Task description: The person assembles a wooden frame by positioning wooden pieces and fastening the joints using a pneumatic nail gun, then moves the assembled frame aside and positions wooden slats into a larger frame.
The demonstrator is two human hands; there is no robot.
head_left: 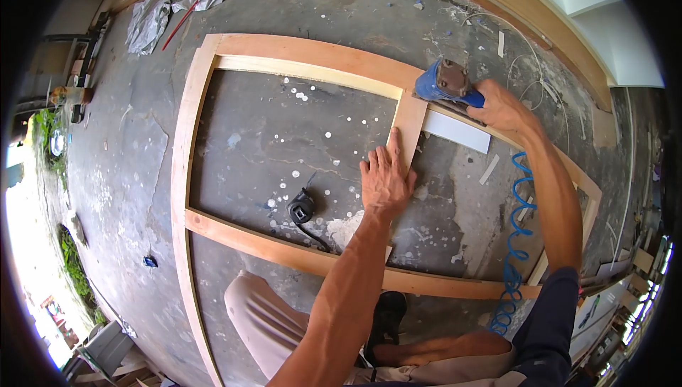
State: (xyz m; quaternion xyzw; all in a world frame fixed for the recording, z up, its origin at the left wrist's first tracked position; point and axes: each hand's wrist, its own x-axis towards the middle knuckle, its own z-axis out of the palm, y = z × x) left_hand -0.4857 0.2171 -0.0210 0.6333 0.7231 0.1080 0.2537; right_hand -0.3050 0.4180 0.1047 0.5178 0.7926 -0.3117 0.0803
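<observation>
My right hand (499,108) is wrapped round the handle of a blue nail gun (442,83). The gun's head sits over the joint where a short wooden crosspiece (410,118) meets the top rail (312,53) of a wooden frame. On that crosspiece lies my left hand (386,182), fingers stretched out and index finger pointing up along the wood. A coiled blue air hose (522,230) hangs below my right forearm. Beside the gun, a white strip (457,132) lies under the top rail's inner edge. The gun's tip is hidden.
Inside the frame, a black tape measure (301,206) lies on the grey concrete floor (128,195). My bent knee (250,294) is near the lower rail (284,251). Crumpled silver foil (149,23) and a red stick (180,25) lie at the upper left.
</observation>
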